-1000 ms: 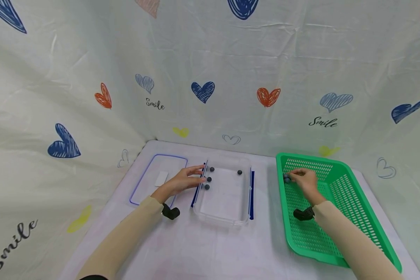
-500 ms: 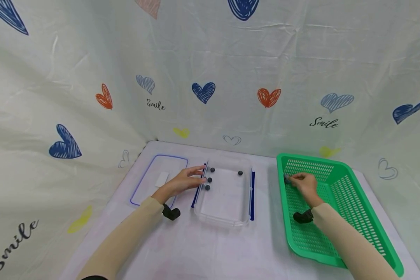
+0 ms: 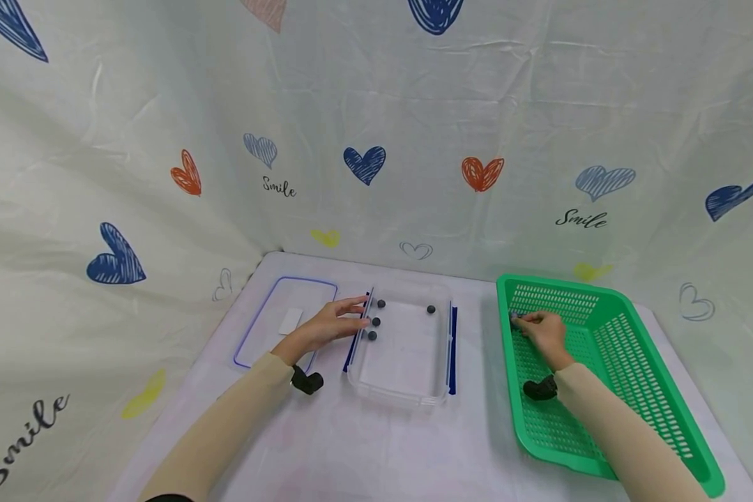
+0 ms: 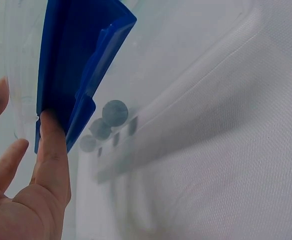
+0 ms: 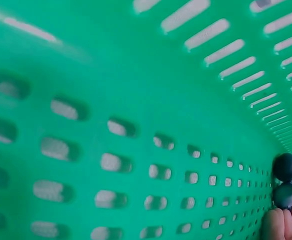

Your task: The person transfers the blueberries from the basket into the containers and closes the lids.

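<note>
I face a pale, creased sheet [image 3: 408, 104] printed with blue, orange, pink and yellow hearts [image 3: 364, 165] and the word "Smile" [image 3: 279, 187] in black script; it also hangs along my left. Just before it stands my counter [image 3: 427, 446], under a textured white cloth [image 4: 235, 165], in soft light.

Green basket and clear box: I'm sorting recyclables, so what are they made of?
Green basket: probably molded plastic, semi-glossy; light glints off its inner surface. Clear box: likely smooth transparent plastic; dark balls show through its wall in the left wrist view.
</note>
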Demonstrator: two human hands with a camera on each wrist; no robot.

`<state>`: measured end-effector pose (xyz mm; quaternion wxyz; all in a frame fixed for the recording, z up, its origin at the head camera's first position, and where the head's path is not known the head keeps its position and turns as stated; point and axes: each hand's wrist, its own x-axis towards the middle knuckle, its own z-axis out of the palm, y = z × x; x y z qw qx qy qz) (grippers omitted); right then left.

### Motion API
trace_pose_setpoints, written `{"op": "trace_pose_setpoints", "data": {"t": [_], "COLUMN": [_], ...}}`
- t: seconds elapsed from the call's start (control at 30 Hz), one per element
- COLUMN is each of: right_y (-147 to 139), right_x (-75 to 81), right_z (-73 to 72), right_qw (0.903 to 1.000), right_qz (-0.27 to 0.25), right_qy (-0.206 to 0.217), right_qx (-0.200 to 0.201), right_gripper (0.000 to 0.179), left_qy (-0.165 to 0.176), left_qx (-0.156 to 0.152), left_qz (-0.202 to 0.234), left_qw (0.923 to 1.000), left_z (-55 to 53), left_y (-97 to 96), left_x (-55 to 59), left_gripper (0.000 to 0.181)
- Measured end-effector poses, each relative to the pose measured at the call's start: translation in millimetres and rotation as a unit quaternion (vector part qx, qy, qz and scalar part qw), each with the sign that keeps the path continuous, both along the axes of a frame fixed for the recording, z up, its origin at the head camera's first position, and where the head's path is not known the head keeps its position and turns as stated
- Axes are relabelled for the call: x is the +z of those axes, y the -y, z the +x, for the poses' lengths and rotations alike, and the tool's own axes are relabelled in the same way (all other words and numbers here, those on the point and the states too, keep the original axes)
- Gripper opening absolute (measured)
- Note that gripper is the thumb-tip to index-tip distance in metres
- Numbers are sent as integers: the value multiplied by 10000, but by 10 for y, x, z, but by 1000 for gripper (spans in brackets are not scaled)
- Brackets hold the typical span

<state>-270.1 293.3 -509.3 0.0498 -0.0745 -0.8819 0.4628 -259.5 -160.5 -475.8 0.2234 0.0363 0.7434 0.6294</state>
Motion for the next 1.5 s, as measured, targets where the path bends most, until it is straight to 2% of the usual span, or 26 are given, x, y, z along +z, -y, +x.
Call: {"op": "trace_pose_setpoints", "data": {"t": [0.27, 0.53, 0.8, 1.03, 1.5], "right_y": [16, 15, 6, -37, -114], "right_x": [-23, -17, 28, 74, 204], "right_z": [-17, -20, -15, -12, 52], "right_qw": [9998, 9999, 9999, 9999, 10000], "right_qz": [126, 96, 80, -136, 42], "right_qy": [-144, -92, -80, -97, -71], "right_qx": [-58, -50, 29, -6, 11], "right_gripper": [23, 22, 23, 24, 27], "left_qy": [-15, -39, -23, 8, -25], "left_qx": [-1, -47, -35, -4, -21], "left_qz": [-26, 33, 70, 22, 35], "left_qw": [10000, 10000, 10000, 10000, 10000], "left_z": [1, -1, -5, -7, -2], "left_y": [4, 10, 4, 4, 4], "left_x": [-5, -7, -4, -12, -11], "left_gripper": [69, 69, 70, 69, 68]}}
